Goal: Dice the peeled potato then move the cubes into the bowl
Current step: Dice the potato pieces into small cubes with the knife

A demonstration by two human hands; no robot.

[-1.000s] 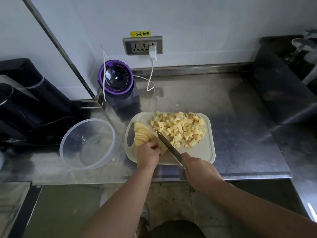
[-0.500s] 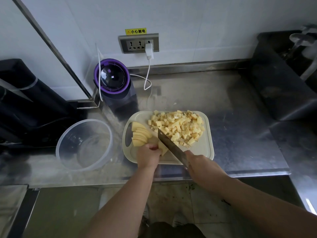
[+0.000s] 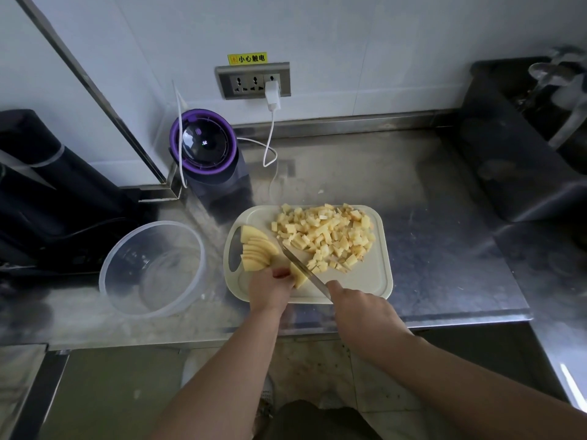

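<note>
A pale cutting board (image 3: 371, 281) lies on the steel counter. A heap of potato cubes (image 3: 324, 233) covers its far right part. A fan of potato slices (image 3: 255, 249) lies at its left end. My left hand (image 3: 270, 289) holds the near end of the slices with curled fingers. My right hand (image 3: 360, 308) grips the handle of a knife (image 3: 301, 265), whose blade runs diagonally along the slices just right of my left fingers. A clear plastic bowl (image 3: 152, 268) stands left of the board with nothing in it.
A purple-rimmed appliance (image 3: 205, 154) stands behind the board, with a white cable to the wall socket (image 3: 254, 81). Dark equipment (image 3: 47, 185) fills the left. A dark sink basin (image 3: 514, 147) lies at the right. The counter's front edge runs just under my wrists.
The knife blade has stayed against the slices near my left fingers, shifting only slightly. The view has tilted a little; board, bowl and cubes keep their places.
</note>
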